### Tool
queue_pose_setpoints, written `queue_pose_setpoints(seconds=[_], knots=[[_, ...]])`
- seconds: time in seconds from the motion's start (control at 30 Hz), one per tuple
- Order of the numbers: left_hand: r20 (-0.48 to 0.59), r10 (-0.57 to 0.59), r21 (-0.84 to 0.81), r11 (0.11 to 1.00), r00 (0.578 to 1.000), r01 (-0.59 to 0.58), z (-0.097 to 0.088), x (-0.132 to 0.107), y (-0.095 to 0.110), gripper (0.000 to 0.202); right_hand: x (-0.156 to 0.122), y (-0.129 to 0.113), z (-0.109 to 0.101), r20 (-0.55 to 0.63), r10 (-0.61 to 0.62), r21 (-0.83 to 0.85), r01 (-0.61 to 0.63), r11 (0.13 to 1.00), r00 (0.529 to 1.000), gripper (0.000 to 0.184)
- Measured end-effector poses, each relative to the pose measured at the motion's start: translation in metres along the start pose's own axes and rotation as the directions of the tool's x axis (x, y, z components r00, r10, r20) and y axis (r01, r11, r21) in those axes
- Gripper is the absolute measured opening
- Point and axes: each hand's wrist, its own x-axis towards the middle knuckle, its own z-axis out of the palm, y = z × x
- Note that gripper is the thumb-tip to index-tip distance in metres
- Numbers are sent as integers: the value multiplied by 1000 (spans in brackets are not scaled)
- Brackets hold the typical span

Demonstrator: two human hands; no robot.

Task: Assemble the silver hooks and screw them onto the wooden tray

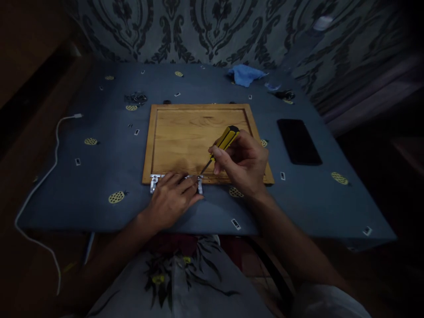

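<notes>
A wooden board point(185, 137) with a raised rim lies flat on the table. Along its near edge sits a silver metal bracket point(153, 182), mostly covered by my left hand point(172, 196), whose fingers press it against the rim. In my right hand point(247, 163) is a screwdriver point(226, 139) with a yellow and black handle, held tilted between thumb and fingers. Its tip points down at the right end of the bracket, close to my left fingertips. Whether the tip sits in a screw is too small to tell.
A blue patterned cloth covers the table point(109, 168). On the right lies a black phone point(299, 141); a blue crumpled cloth point(245, 75) is at the back. Small dark metal parts point(136, 97) lie behind the board. A white cable point(57, 145) runs down the left side.
</notes>
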Motion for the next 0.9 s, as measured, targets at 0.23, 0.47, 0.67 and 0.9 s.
queue_pose_setpoints(seconds=[0.23,0.47,0.67,0.9], knots=[[22,0,-8,1000,1000,1,0,0,0,20,-2,-1,0,38,14,3,-14,1000,999,32],[12,1,16,1000,1000,-1,-1,1,1,19,-3,0,1,74,43,6,-44,999,996,32],[8,-5,3,1000,1000,5,-1,1,1,21,1,-5,-4,195,84,76,-101,992,977,31],[33,-4,3,1000,999,4,1,-1,0,22,3,-11,-7,236,101,66,-120,991,966,31]])
